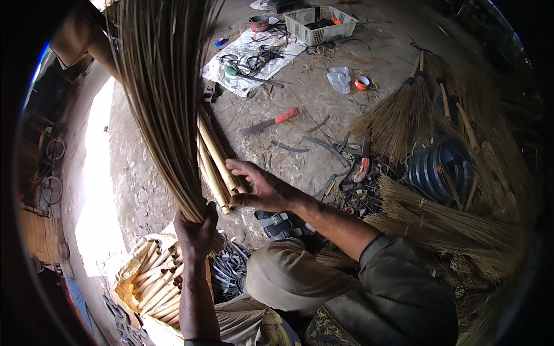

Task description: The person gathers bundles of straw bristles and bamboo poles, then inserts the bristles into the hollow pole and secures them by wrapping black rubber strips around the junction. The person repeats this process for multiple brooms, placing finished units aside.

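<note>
My left hand (196,230) is closed around the lower end of a thick bundle of thin brown broom sticks (161,98) that fans upward past the top of the view. My right hand (259,187) reaches to the left and rests its fingers on a few pale bamboo handle pieces (216,158) lying on the ground beside the bundle. Its thumb and fingers curl around one of these pieces near their lower ends.
A sack of cut bamboo pieces (156,282) lies at lower left. A red-handled knife (271,122), curved blades (323,144), finished brooms (398,118), a coil of dark strapping (441,170), a white basket (320,24) and a cloth with tools (251,60) lie on the dirt floor.
</note>
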The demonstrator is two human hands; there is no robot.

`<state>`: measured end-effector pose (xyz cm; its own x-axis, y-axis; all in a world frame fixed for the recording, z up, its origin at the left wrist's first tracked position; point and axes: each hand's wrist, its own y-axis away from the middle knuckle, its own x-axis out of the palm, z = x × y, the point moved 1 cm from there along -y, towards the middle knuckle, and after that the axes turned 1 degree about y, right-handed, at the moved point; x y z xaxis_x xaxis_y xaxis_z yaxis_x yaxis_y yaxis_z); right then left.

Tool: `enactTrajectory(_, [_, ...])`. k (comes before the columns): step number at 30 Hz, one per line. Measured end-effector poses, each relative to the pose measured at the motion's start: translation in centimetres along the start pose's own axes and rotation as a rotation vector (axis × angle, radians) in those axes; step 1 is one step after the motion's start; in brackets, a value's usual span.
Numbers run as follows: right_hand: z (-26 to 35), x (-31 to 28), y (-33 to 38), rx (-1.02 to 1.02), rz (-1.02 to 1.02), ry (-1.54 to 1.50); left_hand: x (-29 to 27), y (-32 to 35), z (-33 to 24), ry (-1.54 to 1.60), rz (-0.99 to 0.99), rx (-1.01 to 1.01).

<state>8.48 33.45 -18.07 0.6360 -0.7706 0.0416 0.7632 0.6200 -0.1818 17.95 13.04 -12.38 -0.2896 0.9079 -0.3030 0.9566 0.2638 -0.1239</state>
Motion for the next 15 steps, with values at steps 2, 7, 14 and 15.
enactTrajectory(2, [2.4, 3.0, -2.2, -0.276, -0.015, -0.201, 2.5, -0.5, 0.2, 0.086, 0.106, 0.077])
enactTrajectory(7, [4.1, 1.0, -3.2, -0.261, -0.368, -0.015, 7.3, -2.0, -0.6, -0.179, 0.364, 0.081])
enactTrajectory(14, [-2.8, -11.2, 1.6, 0.417, -0.567, 0.321, -3.4, -0.4, 0.0, -0.511, 0.532, -0.025])
enactTrajectory(15, [-4.9, -12.4, 2.3, 0.519, -0.614, 0.353, -6.0, 0.3, 0.3, -0.536, 0.481, -0.060])
